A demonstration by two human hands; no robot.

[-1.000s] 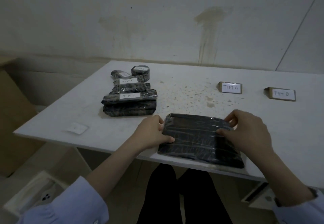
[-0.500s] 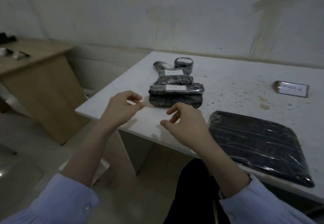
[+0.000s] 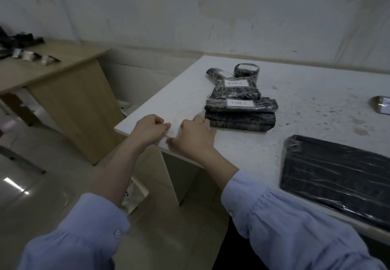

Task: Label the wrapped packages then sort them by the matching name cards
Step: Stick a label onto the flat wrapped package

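Packages with labels (image 3: 240, 119) sit piled on the left of the desk (image 3: 316, 92), I think because they share one name; the big flat package (image 3: 337, 176) lies near right with no label showing. My left hand (image 3: 152, 129) and right hand (image 3: 195, 141) are curled close together at the near left corner, maybe to fetch a label, but I cannot tell if they hold anything.

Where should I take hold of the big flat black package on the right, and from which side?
Grip the package by its near long edge, from the table front. It lies flat and thin beside that edge, so fingers could slip under, thumb on top.
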